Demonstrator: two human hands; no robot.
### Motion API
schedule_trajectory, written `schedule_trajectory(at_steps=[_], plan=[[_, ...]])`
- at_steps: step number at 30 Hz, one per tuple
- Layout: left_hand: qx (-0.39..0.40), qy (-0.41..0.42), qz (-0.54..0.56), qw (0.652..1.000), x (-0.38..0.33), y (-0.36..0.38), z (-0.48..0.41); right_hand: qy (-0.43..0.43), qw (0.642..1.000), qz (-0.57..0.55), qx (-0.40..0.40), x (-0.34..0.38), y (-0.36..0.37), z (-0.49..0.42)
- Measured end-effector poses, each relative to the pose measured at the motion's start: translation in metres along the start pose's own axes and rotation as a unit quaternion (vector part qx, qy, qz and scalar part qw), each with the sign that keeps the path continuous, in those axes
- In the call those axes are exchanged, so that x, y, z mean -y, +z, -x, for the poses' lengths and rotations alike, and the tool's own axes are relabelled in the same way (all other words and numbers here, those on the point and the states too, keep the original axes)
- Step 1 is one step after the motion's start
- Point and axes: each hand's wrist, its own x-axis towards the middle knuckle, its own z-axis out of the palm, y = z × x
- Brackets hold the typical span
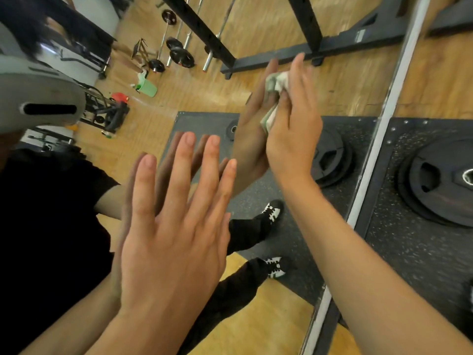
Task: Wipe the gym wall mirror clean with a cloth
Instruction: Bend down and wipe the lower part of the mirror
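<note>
The wipe looks to be mid-course. The right hand [294, 129], fingers straight, presses a crumpled cloth [275, 83] flat against the mirror [345, 80], left of its metal edge strip [391, 93]. The left hand [174, 231], nearer and well to the left, lies spread with straight fingers on the glass, holding nothing. No smears show plainly, so how much remains cannot be told.

Single view: head-worn wide-angle camera, faces forward and down onto mirror [194, 98] at close range; frame strongly tilted.
</note>
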Motion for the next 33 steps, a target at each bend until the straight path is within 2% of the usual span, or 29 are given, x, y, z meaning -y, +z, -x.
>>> schedule_trajectory(at_steps=[3, 7, 9, 11, 14, 18, 20, 22, 26, 28, 30, 33], plan=[[0.003, 0.003, 0.007, 1.0, 0.0, 0.001, -0.002, 0.002, 1.0, -0.016, 0.005, -0.003, -0.008, 0.065], [-0.004, -0.005, 0.023, 1.0, -0.002, -0.001, -0.003, -0.045, 0.992, 0.054, 0.108, -0.034, -0.037, 0.191], [-0.001, -0.014, 0.037, 0.999, -0.002, -0.001, -0.002, -0.014, 0.99, 0.075, 0.118, -0.051, -0.046, 0.215], [0.002, -0.011, 0.025, 1.0, -0.001, -0.001, -0.003, -0.008, 0.994, 0.049, 0.1, -0.053, -0.045, 0.193], [0.001, -0.006, 0.002, 1.0, 0.0, 0.0, -0.001, -0.012, 0.998, 0.016, 0.061, -0.035, -0.027, 0.102], [-0.003, -0.004, 0.003, 1.0, -0.002, 0.0, -0.001, 0.066, 0.998, 0.024, 0.005, -0.021, -0.009, -0.015], [-0.004, -0.006, 0.002, 1.0, -0.001, 0.0, -0.001, 0.066, 0.998, 0.024, -0.002, -0.015, -0.006, -0.007], [-0.002, -0.007, -0.004, 1.0, -0.001, -0.001, -0.001, 0.043, 0.999, 0.015, -0.001, -0.015, -0.01, 0.04], [0.001, -0.005, 0.003, 1.0, -0.001, -0.002, -0.003, 0.052, 0.996, 0.038, 0.062, -0.017, -0.032, 0.186], [0.004, -0.016, 0.025, 1.0, -0.002, -0.002, -0.004, 0.067, 0.993, 0.044, 0.088, -0.022, -0.04, 0.218], [0.003, -0.021, 0.007, 1.0, -0.003, -0.003, -0.002, 0.072, 0.992, 0.032, 0.096, -0.027, -0.042, 0.2], [-0.003, -0.014, -0.01, 1.0, -0.001, -0.002, -0.002, 0.046, 0.996, 0.023, 0.076, -0.027, -0.032, 0.121]])
